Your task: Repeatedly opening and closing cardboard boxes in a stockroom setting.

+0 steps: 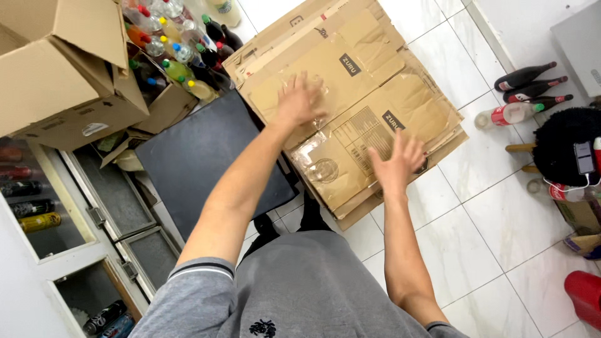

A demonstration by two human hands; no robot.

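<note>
We spread both hands over a stack of flattened cardboard boxes (369,106) on the white tiled floor (482,225): left hand (299,100) and right hand (395,163), fingers wide, holding nothing. The cardboard lies directly beneath our fingers; bottles (178,53) crowd a box beyond the left fingers.

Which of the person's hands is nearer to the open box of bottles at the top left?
Left. The left hand rests on the flattened cardboard not far from the open box of bottles; the right hand lies farther along the cardboard, toward the tiled floor.
</note>
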